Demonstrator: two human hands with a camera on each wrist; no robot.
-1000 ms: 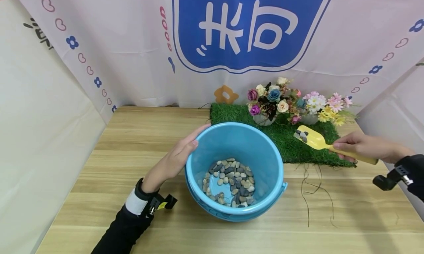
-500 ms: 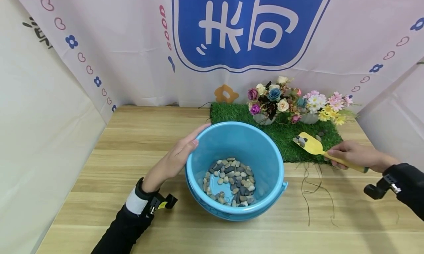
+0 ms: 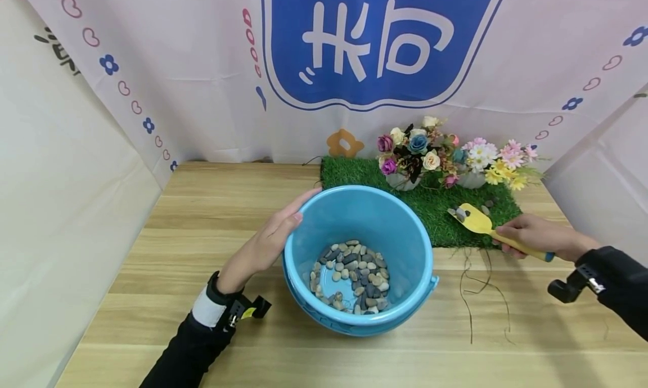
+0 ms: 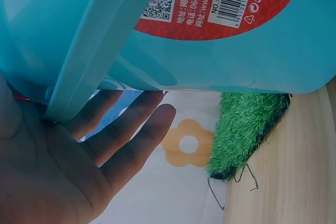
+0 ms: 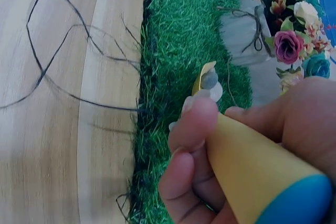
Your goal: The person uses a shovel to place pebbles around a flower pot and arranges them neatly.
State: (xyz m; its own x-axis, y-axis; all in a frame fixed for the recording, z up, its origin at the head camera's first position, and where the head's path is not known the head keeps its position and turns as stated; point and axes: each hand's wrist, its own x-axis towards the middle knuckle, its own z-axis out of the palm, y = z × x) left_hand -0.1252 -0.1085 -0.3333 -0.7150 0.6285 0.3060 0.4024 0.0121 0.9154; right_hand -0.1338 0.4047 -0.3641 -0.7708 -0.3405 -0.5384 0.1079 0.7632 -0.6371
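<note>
A light-blue bucket (image 3: 425, 247) stands on the table, with many grey and tan pebbles (image 3: 364, 270) on its floor. My left hand (image 3: 265, 242) rests against the bucket's left side, thumb at the rim; in the left wrist view its fingers (image 4: 142, 145) lie fairly straight beside the bucket handle (image 4: 94, 40). My right hand (image 3: 536, 234) grips the yellow handle of a small scoop (image 3: 476, 219), its end blue. Several pebbles (image 3: 459, 213) sit at the scoop's tip. The scoop is low over the artificial turf mat (image 3: 440, 225); whether it touches, I cannot tell.
A few loose pebbles (image 3: 487, 206) lie on the turf just behind the scoop. Two pots of artificial flowers, one of roses (image 3: 417, 146) and one of daisies (image 3: 498, 160), stand at the mat's back. Loose dark threads (image 3: 478, 289) trail onto the wooden table (image 3: 243, 197).
My right hand has brought the scoop slightly left and down toward the turf, uncovering loose pebbles there. The scoop's pebbles sit nearer its tip. The left hand and bucket have stayed put.
</note>
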